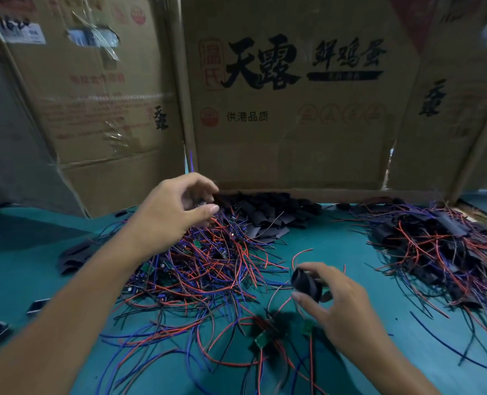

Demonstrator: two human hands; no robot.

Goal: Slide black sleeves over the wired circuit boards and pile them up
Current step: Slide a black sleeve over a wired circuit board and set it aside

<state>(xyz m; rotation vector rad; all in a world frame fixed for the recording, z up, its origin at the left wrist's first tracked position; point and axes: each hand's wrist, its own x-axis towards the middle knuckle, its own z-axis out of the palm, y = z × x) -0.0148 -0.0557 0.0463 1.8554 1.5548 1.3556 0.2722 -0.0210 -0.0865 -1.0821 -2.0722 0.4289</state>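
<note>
Black sleeve (306, 282) pinched in right grip (333, 306), left grip (176, 215) loosely curled, empty

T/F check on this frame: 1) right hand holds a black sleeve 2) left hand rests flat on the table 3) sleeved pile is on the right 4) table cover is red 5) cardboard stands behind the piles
1) True: the right hand grips a black sleeve.
2) False: the left hand is raised over the bare wired boards, fingers curled.
3) True: the sleeved pile lies at right.
4) False: the table cover is teal.
5) True: a cardboard box stands behind the loose sleeves.
</note>
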